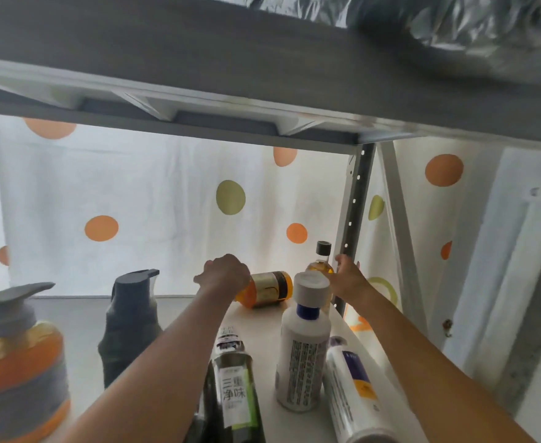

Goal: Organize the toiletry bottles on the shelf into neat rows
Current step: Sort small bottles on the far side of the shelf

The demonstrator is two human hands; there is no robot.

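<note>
You have one head-worn view, close in, looking forward and slightly down along both forearms into the shelf (256, 318), with the upper board overhead beyond each hand.

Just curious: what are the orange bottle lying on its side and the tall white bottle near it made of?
The orange bottle looks like clear tinted plastic: light glows through it, with a glossy label band. The white bottle looks like opaque, slightly glossy plastic with a matte cap. Glass can't be ruled out for the orange one.
</note>
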